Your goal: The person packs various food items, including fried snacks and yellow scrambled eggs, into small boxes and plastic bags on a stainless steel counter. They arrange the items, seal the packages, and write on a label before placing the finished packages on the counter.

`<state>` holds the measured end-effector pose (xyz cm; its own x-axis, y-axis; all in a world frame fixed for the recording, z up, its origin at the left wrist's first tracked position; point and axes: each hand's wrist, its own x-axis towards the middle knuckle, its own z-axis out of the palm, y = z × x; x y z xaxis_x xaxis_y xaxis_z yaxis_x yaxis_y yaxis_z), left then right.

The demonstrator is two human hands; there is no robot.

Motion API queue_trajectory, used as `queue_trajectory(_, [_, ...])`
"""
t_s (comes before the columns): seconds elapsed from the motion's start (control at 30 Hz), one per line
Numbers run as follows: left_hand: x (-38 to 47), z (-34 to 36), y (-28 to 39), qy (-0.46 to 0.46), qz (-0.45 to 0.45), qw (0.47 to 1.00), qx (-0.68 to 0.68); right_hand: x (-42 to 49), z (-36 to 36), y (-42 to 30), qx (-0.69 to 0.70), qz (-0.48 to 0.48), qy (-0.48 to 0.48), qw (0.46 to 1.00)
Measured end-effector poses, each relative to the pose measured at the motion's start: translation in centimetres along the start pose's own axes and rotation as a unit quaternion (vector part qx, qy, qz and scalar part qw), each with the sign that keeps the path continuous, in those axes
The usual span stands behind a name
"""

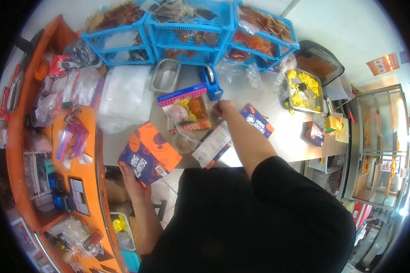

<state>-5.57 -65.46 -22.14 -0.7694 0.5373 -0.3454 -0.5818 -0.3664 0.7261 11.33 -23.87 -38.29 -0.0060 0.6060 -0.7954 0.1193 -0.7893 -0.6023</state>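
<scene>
My left hand (131,179) holds a closed orange and purple cardboard food box (152,153) at the counter's front edge. Beside the blue tape dispenser (212,83), my right hand (222,108) has its fingers curled; whether anything is between them cannot be told. An open food box (186,109) holds fried food, yellow food and a wrapped round item. A small tied plastic bag (185,140) lies in front of it. Under my right forearm are a printed paper slip (212,145) on a box and another purple box (257,121).
Blue plastic racks (191,37) with bagged goods line the back. A metal tray of yellow food (304,90) and a small box (313,133) stand right. Stacked clear plastic bags (124,95) and an empty steel pan (165,75) are left; an orange shelf (89,136) borders the counter.
</scene>
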Motion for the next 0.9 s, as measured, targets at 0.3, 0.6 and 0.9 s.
queue_trajectory(0.3, [1.9, 5.1, 3.1, 0.08, -0.009, 0.997, 0.002, -18.8, -6.4, -1.8, 0.096, 0.011, -0.485, 0.869])
queue_trajectory(0.6, [-0.1, 18.2, 1.3, -0.016, 0.075, 0.997, -0.01, -34.5, -0.4, -6.7, -0.281, -0.551, -0.31, 0.722])
queue_trajectory(0.9, [-9.5, 26.5, 1.0, -0.12, -0.031, 0.977, -0.175, -38.5, -11.2, -12.6, -0.15, -0.757, -0.358, 0.525])
